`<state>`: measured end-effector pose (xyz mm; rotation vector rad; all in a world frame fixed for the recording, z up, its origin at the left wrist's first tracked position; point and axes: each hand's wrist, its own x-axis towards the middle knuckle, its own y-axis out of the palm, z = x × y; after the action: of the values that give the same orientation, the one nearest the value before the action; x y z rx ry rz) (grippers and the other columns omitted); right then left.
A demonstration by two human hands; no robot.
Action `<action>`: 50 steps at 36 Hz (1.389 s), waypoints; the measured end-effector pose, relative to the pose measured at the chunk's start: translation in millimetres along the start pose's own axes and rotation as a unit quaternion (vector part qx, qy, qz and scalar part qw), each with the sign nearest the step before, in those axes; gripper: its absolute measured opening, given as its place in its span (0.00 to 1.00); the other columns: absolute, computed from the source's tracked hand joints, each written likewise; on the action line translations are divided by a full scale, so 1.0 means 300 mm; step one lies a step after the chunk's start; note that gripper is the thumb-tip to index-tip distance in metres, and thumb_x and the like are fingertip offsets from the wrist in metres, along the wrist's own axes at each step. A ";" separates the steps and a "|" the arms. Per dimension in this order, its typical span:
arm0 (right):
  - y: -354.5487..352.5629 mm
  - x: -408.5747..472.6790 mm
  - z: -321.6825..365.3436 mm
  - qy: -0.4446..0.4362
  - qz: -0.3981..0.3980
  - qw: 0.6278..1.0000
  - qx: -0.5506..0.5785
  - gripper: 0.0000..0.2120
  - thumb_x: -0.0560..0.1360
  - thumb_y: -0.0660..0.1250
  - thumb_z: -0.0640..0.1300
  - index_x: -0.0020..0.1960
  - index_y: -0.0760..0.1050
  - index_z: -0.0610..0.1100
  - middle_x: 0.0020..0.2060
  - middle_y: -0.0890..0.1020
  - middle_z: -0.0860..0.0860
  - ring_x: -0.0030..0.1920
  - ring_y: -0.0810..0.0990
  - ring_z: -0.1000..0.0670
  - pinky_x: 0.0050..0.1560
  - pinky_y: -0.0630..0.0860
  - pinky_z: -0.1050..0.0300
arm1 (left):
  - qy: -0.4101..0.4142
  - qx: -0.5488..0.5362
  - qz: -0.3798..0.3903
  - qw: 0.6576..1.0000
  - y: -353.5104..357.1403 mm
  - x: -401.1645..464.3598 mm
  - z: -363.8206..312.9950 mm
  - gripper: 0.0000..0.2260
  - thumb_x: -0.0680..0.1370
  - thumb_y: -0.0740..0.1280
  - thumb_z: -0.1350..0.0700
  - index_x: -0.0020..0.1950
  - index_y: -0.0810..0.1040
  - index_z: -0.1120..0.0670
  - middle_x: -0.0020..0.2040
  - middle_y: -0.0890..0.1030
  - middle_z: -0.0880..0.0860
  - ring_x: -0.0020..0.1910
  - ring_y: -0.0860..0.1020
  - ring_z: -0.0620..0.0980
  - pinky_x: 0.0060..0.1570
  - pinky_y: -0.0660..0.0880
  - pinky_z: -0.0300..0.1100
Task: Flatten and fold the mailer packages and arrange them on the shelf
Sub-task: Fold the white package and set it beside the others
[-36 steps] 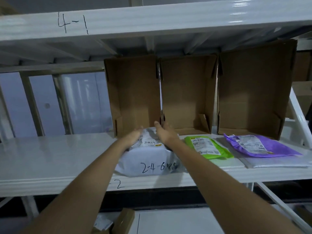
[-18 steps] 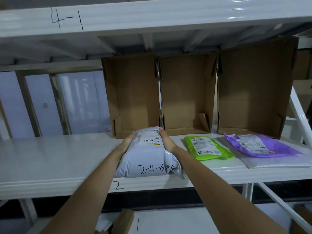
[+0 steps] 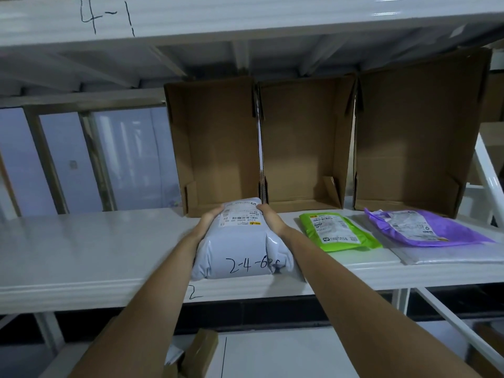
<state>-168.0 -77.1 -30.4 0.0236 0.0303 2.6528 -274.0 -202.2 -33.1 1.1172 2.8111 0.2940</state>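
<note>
A plump white mailer (image 3: 241,242) with a shipping label and the handwritten "2-4-6.." lies on the white shelf (image 3: 90,249) near its front edge. My left hand (image 3: 208,221) presses against its far left side and my right hand (image 3: 271,218) against its far right side, so both grip it between them. To the right a flat green mailer (image 3: 336,231) lies on the shelf. Further right a purple mailer (image 3: 425,227) rests on a clear plastic bag (image 3: 447,255).
Three open cardboard boxes (image 3: 218,143) (image 3: 305,140) (image 3: 411,126) stand on their sides at the back of the shelf. An upper shelf beam marked "4-1" (image 3: 245,20) runs overhead. Below, a brown carton (image 3: 200,353) sits on a lower surface.
My hands slid from the top of the white mailer to its two sides, and the mailer now looks squared and more compact.
</note>
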 end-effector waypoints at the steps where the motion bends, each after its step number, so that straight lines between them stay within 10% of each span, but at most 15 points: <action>1: 0.007 0.005 0.000 0.012 -0.006 1.000 0.010 0.17 0.83 0.49 0.43 0.40 0.70 0.41 0.28 0.79 0.49 0.29 0.79 0.52 0.27 0.72 0.66 | 0.008 -0.005 0.005 1.000 0.008 0.001 0.008 0.18 0.83 0.52 0.55 0.43 0.77 0.59 0.32 0.82 0.55 0.27 0.82 0.47 0.41 0.73 0.42; 6: 0.030 0.008 -0.010 -0.005 -0.030 0.990 0.141 0.19 0.83 0.48 0.41 0.35 0.66 0.43 0.17 0.75 0.52 0.17 0.74 0.55 0.20 0.66 0.69 | 0.055 -0.069 0.030 0.996 0.093 -0.071 0.007 0.37 0.84 0.48 0.59 0.15 0.74 0.61 0.19 0.76 0.52 0.18 0.76 0.45 0.18 0.69 0.30; 15: 0.045 -0.031 0.008 -0.013 -0.014 0.989 0.148 0.35 0.83 0.46 0.38 0.18 0.70 0.45 0.13 0.70 0.53 0.13 0.69 0.57 0.16 0.63 0.69 | 0.056 -0.105 0.033 0.992 0.060 -0.054 0.004 0.35 0.84 0.49 0.58 0.18 0.77 0.58 0.22 0.78 0.52 0.21 0.78 0.45 0.19 0.71 0.32; 19: 0.043 -0.043 0.013 0.006 -0.040 0.987 0.155 0.20 0.83 0.48 0.39 0.33 0.65 0.44 0.14 0.71 0.52 0.14 0.70 0.57 0.16 0.63 0.69 | 0.053 -0.105 0.021 0.993 0.059 -0.058 0.003 0.36 0.83 0.48 0.59 0.16 0.75 0.59 0.20 0.76 0.53 0.19 0.77 0.45 0.19 0.71 0.32; 24: 0.048 -0.060 0.021 0.003 -0.027 0.986 0.166 0.31 0.83 0.47 0.38 0.23 0.69 0.43 0.13 0.70 0.53 0.13 0.69 0.57 0.16 0.62 0.69 | 0.048 -0.088 0.014 0.995 0.061 -0.057 0.000 0.36 0.84 0.49 0.58 0.17 0.77 0.60 0.22 0.78 0.53 0.20 0.78 0.46 0.18 0.71 0.33; 27: 0.045 -0.065 0.024 0.004 -0.059 0.987 0.148 0.20 0.83 0.48 0.38 0.34 0.65 0.45 0.13 0.70 0.52 0.13 0.70 0.57 0.16 0.62 0.69 | 0.032 -0.113 0.022 0.993 0.069 -0.059 0.001 0.35 0.83 0.49 0.58 0.18 0.77 0.59 0.22 0.79 0.53 0.21 0.78 0.46 0.19 0.71 0.33; 32: 0.065 -0.022 -0.007 0.008 -0.083 0.975 0.207 0.16 0.81 0.53 0.41 0.34 0.63 0.45 0.22 0.73 0.50 0.21 0.73 0.53 0.28 0.68 0.63 | 0.017 -0.159 0.021 0.987 0.060 -0.066 0.026 0.26 0.80 0.55 0.53 0.29 0.82 0.61 0.31 0.82 0.57 0.29 0.82 0.50 0.43 0.74 0.41; 36: 0.070 0.015 -0.029 0.006 -0.114 0.969 0.219 0.15 0.79 0.54 0.42 0.34 0.60 0.47 0.23 0.70 0.51 0.22 0.70 0.54 0.30 0.65 0.60 | 0.015 -0.174 0.035 0.984 0.081 -0.087 0.021 0.34 0.82 0.50 0.55 0.17 0.74 0.61 0.20 0.76 0.54 0.19 0.76 0.48 0.35 0.68 0.42; 40: 0.062 0.020 -0.030 0.006 -0.104 0.970 0.217 0.15 0.80 0.54 0.42 0.34 0.63 0.45 0.21 0.72 0.51 0.20 0.72 0.55 0.27 0.67 0.63 | 0.021 -0.163 0.031 0.986 0.080 -0.084 0.017 0.17 0.70 0.59 0.55 0.26 0.79 0.61 0.27 0.80 0.56 0.25 0.80 0.50 0.39 0.72 0.44; 50: 0.041 0.013 -0.013 -0.027 -0.033 0.989 0.140 0.22 0.82 0.47 0.39 0.30 0.62 0.46 0.14 0.67 0.54 0.14 0.66 0.57 0.19 0.63 0.66 | 0.029 -0.133 -0.009 0.991 0.042 -0.023 0.025 0.25 0.82 0.53 0.56 0.29 0.81 0.57 0.26 0.80 0.53 0.28 0.80 0.50 0.39 0.69 0.44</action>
<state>-177.3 -86.2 -33.8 0.1837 0.3789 2.5607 -259.3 -196.8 -37.7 1.0374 2.7241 0.6877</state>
